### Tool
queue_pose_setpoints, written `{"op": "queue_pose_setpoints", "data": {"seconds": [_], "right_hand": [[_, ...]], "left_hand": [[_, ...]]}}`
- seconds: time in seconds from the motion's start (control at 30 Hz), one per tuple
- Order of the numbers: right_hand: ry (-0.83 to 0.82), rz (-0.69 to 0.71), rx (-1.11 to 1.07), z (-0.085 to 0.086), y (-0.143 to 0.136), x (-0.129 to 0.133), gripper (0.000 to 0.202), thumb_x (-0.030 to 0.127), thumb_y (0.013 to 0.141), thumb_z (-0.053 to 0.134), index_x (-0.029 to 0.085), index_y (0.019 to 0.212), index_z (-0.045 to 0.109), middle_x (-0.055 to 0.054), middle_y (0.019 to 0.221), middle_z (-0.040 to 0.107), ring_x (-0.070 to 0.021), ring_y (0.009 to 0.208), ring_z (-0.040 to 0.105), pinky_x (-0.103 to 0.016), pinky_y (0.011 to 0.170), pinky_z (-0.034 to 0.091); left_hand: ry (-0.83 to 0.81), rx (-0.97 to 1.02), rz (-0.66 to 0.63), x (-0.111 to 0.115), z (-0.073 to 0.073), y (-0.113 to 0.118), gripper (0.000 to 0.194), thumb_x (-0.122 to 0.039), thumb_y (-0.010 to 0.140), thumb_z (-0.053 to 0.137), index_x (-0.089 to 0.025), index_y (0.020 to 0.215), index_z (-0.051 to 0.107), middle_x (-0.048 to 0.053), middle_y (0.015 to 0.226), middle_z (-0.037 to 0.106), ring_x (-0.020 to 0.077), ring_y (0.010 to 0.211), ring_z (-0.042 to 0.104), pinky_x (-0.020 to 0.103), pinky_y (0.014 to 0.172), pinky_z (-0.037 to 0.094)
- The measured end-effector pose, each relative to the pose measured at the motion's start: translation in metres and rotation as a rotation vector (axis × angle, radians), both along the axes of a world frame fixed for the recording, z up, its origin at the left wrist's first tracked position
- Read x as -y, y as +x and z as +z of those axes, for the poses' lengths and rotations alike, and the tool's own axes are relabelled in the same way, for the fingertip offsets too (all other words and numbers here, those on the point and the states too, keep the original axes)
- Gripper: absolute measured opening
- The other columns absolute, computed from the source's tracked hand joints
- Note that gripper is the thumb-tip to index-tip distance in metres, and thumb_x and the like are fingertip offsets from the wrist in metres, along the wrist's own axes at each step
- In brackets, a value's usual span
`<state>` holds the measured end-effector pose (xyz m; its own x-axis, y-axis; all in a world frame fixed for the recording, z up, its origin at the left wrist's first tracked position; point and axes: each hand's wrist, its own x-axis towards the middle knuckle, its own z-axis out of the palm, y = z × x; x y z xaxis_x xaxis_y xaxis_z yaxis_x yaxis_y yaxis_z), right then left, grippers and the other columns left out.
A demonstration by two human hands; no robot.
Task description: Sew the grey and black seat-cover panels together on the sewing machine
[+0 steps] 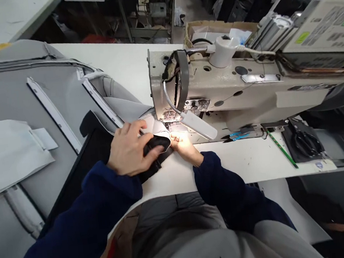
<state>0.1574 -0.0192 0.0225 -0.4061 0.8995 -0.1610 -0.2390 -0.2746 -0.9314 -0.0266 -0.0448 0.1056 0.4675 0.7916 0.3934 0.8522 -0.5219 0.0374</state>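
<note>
Long black fabric panel point(95, 152): across grey padded fabric point(7, 98) and white counter point(250, 157), slanting near-left to far-right, pointing toward beige metal sewing machine point(205, 79).
Left hand point(129, 150): nearer, pinching its folded right end.
Right hand point(187, 147): right of that end, palm upward; cannot tell its grip.

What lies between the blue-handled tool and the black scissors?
A green pencil-like stick lies there, slanting across the white tabletop, seen in the head view.
</note>
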Motion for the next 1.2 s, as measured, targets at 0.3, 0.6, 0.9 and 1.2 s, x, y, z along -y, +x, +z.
{"op": "queue_pose_setpoints", "data": {"seconds": [0.3,0.6,0.9,1.2], "right_hand": [[0.129,0.081,0.133,0.002,0.015,-0.006,0.033,0.041,0.081,0.057,0.018,0.060,0.048,0.004,0.056,0.046,-0.0083,0.052,0.040,-0.023,0.052,0.036],[0.224,0.119,0.302,0.000,0.019,-0.009,0.034,0.043,0.088,0.050,0.019,0.065,0.046,0.004,0.060,0.046,-0.0092,0.056,0.042,-0.024,0.058,0.038],[0.071,0.081,0.302,-0.009,0.020,-0.015,0.036,0.053,0.077,0.061,0.018,0.072,0.056,0.001,0.065,0.056,-0.0105,0.058,0.051,-0.025,0.060,0.046],[-0.082,0.120,0.215,0.000,0.020,-0.018,0.028,0.042,0.075,0.066,0.016,0.069,0.056,-0.001,0.064,0.059,-0.0104,0.058,0.056,-0.025,0.060,0.049]], "left_hand": [[0.125,0.234,0.134,-0.013,-0.049,0.018,0.009,-0.020,0.080,0.059,-0.018,0.074,0.065,0.006,0.100,0.061,0.0197,0.078,0.048,0.036,0.071,0.042],[0.039,0.507,0.097,-0.018,-0.044,0.012,0.017,-0.019,0.082,0.057,-0.017,0.065,0.059,0.006,0.093,0.060,0.0161,0.070,0.047,0.035,0.070,0.044],[0.057,0.539,0.091,-0.017,-0.044,0.010,0.023,-0.017,0.080,0.056,-0.017,0.057,0.052,0.006,0.093,0.062,0.0168,0.073,0.050,0.033,0.068,0.045],[0.046,0.600,0.087,-0.020,-0.045,0.006,0.015,-0.017,0.082,0.054,-0.017,0.067,0.057,0.006,0.092,0.063,0.0190,0.084,0.057,0.034,0.076,0.049]]}}
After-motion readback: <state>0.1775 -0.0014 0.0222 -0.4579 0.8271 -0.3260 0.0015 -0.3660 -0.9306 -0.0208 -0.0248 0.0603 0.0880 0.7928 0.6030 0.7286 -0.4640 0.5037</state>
